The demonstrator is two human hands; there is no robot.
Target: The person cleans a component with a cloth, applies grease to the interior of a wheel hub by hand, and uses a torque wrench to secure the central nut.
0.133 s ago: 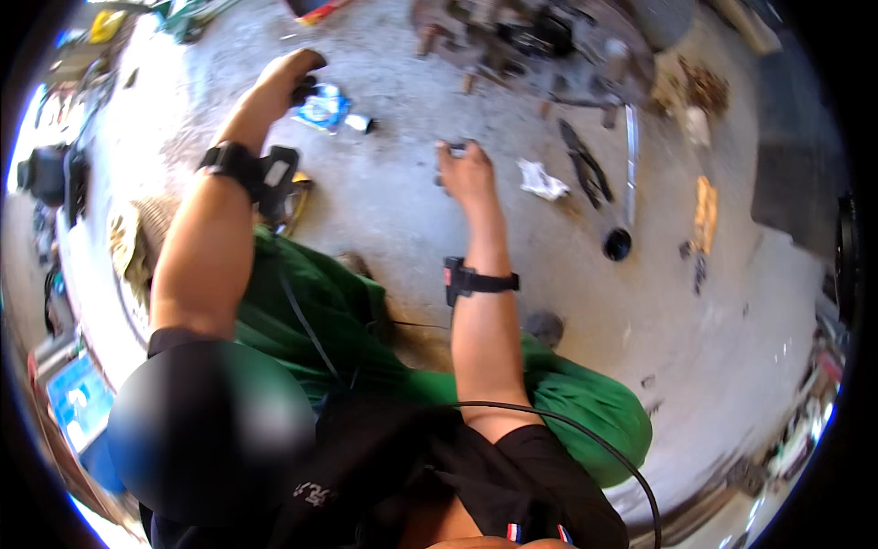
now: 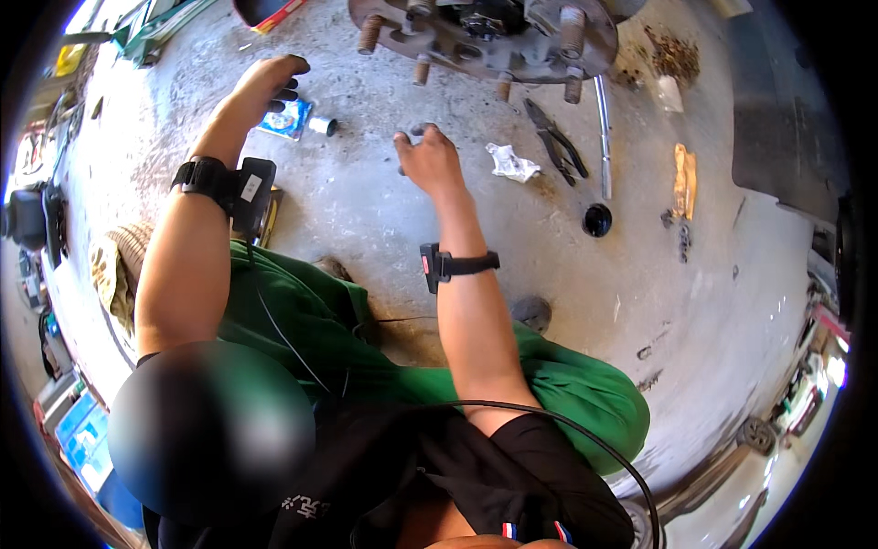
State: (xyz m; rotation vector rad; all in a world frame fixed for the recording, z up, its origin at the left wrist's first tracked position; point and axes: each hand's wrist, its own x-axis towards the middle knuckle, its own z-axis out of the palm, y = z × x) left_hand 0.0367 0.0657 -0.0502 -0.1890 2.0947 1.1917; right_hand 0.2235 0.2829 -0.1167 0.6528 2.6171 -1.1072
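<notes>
View down onto a workshop floor [image 2: 357, 206]

Starting close in: seeing green trousers [image 2: 585, 403] near the bottom, with a black cable [image 2: 549, 416] curving across. Going up from there, spotting a black strap with a boxy unit [image 2: 251, 197] on the left arm, plus a slimmer strap [image 2: 471, 264] on the right one.

Next up, getting to the right hand [image 2: 433, 162], thumb and forefinger bent and a bit apart. Can't tell whether pinching something small or not, what with that dark patch at the tips. Just right of it, crumpled white paper [image 2: 512, 163] on the floor.

Farther out on the left, looking at the left hand [image 2: 254, 84], loosely bent and parted, so calling that one released. Right by it, a blue packet [image 2: 291, 121] on the floor; can't tell about contact. Also seeing a small cylinder [image 2: 323, 125] just beside the packet.

Out past the paper, black-handled pliers [image 2: 556, 145] at a slant, then a long metal bar [image 2: 604, 137].

Way up top, a rusty round hub [image 2: 535, 66] with thick studs [image 2: 572, 32], cut off by the picture's edge.
</notes>
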